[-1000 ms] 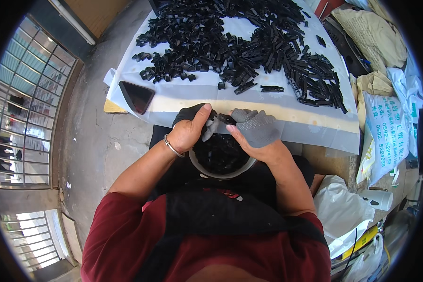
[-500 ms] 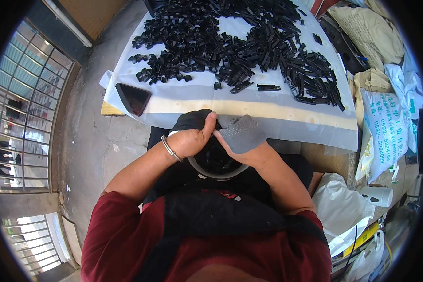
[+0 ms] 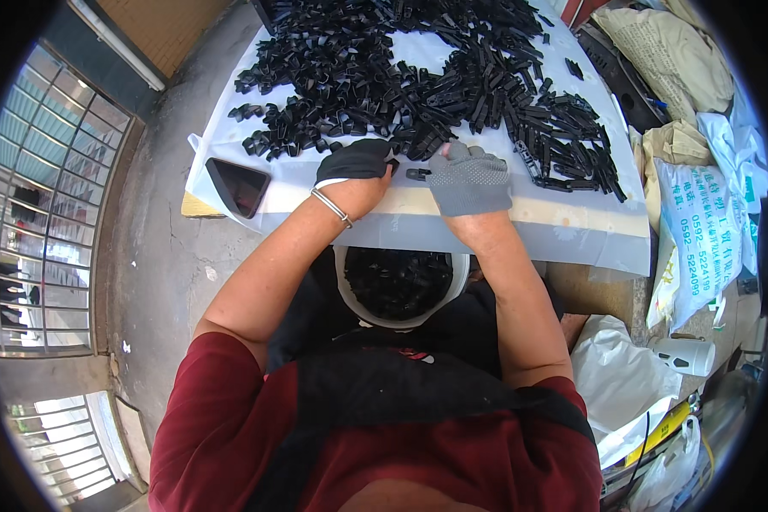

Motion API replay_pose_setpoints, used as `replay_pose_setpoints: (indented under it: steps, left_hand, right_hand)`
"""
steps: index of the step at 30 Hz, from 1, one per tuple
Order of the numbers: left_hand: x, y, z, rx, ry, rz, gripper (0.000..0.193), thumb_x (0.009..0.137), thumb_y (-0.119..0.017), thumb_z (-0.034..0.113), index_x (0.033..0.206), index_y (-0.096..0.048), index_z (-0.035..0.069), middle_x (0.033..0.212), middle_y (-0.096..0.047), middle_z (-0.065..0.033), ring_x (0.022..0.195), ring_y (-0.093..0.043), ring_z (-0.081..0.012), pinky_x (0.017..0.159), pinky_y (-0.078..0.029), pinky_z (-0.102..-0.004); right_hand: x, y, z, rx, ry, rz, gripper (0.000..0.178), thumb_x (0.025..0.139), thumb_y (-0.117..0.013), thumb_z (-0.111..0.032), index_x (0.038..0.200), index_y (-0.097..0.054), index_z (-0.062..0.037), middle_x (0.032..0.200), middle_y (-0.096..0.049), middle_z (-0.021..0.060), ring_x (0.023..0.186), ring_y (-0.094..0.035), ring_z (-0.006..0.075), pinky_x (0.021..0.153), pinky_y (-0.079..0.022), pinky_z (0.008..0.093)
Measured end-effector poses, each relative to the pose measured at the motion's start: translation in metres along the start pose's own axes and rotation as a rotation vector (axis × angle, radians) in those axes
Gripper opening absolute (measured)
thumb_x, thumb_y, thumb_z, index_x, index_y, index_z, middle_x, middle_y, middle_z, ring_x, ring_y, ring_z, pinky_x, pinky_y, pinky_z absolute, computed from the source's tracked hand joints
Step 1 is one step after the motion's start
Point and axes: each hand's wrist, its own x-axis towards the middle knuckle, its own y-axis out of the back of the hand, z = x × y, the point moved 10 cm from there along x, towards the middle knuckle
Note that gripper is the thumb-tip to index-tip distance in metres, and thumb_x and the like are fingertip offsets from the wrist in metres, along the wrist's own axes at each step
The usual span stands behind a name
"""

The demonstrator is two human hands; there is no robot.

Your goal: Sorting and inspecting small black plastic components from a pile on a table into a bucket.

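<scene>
My left hand point(image 3: 358, 175), in a black fingerless glove with a bracelet at the wrist, is over the near part of the table with fingers bent and closed. A small dark plastic piece point(image 3: 393, 165) shows at its thumb and fingertips. Close beside it on the right is my right hand point(image 3: 473, 181), in a grey dotted glove, its fingers curled in. From its thumb side sticks out the end of a slim black plastic clip point(image 3: 417, 174); the rest is hidden by the hand. Below the table edge, a pale round bucket point(image 3: 462, 275) between my legs holds many black parts.
Black curved pieces point(image 3: 316, 81) are heaped on the white-covered table point(image 3: 572, 224), with long black clips point(image 3: 563, 141) to the right. A phone point(image 3: 237, 186) lies at the left corner. Sacks point(image 3: 695, 230) and a white plastic bag point(image 3: 619, 367) stand on the right.
Both hands have moved from over the bucket, where they were together, forward onto the table and apart. The bucket's contents now show. A long clip lying near the table front is now hidden or taken.
</scene>
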Motion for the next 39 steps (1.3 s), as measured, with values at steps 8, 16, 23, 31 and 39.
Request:
replay_pose_setpoints:
  steps: [8,16,23,31,39]
  left_hand:
    - [-0.031,0.01,-0.019,-0.243,0.138,0.02,0.027,0.079,-0.054,0.025,0.095,-0.057,0.005,0.089,-0.062,-0.0172,0.082,-0.06,-0.0313,0.073,-0.046,-0.0382]
    - [-0.076,-0.029,0.005,-1.328,0.316,-0.228,0.017,0.084,-0.052,0.017,0.09,-0.061,0.003,0.07,-0.057,-0.0036,0.057,-0.053,-0.0106,0.05,-0.041,-0.0237]
    - [-0.088,0.007,0.032,-0.581,-0.166,-0.085,0.034,0.093,-0.04,0.031,0.095,-0.06,0.004,0.076,-0.06,-0.0079,0.065,-0.057,-0.0163,0.063,-0.046,-0.0287]
    - [-0.084,-0.015,-0.003,-1.289,0.321,-0.036,0.037,0.093,-0.043,0.033,0.089,-0.06,0.001,0.079,-0.06,-0.0021,0.069,-0.053,-0.0089,0.062,-0.044,-0.0234]
    - [-0.075,0.023,0.008,-0.926,0.006,0.006,0.04,0.093,-0.039,0.035,0.088,-0.059,0.0,0.07,-0.058,-0.0082,0.064,-0.052,-0.0168,0.061,-0.043,-0.0298]
  right_hand:
    - [-0.022,0.017,0.004,0.601,-0.239,0.107,0.019,0.071,-0.055,-0.005,0.09,-0.056,-0.0019,0.093,-0.059,0.014,0.081,-0.058,0.0305,0.071,-0.046,0.0377]
    - [-0.026,0.028,-0.034,0.613,-0.052,0.065,0.02,0.072,-0.06,-0.01,0.091,-0.058,-0.0039,0.095,-0.059,0.0117,0.078,-0.058,0.0301,0.068,-0.046,0.0387]
    - [-0.034,0.017,-0.039,0.578,0.0,0.053,0.032,0.075,-0.064,-0.026,0.097,-0.056,-0.0039,0.085,-0.057,0.0094,0.07,-0.055,0.0286,0.062,-0.044,0.0376]
    - [-0.031,0.047,-0.029,0.72,-0.074,0.18,0.022,0.08,-0.061,-0.021,0.095,-0.058,-0.0046,0.082,-0.059,0.0109,0.08,-0.056,0.0283,0.069,-0.044,0.0367]
    - [-0.039,0.025,-0.028,0.538,-0.082,-0.089,0.024,0.083,-0.058,-0.026,0.095,-0.061,-0.0062,0.088,-0.061,0.0091,0.082,-0.056,0.0281,0.072,-0.042,0.0364]
